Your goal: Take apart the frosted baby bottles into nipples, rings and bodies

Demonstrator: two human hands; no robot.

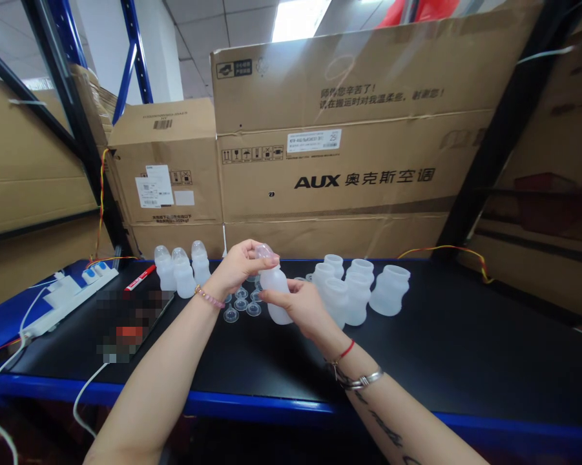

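Note:
My right hand (304, 309) grips the body of a translucent white bottle (274, 284), holding it upright over the black table top (440, 349). My left hand (239, 265) curls over the bottle's mouth, fingers pinched on a clear nipple (264, 250) at its top. Several loose clear nipples (242, 305) lie on the table just behind and below my hands. Open bottles without tops (363, 287) stand in a cluster to the right. Three bottles with nipples fitted (183, 268) stand to the left.
A white power strip (68, 294) with cables and a red marker (140, 278) lie at the left, beside a blurred flat object (130, 316). Large cardboard boxes (349, 161) wall the back of the table. A blue edge (252, 403) rims the table's front.

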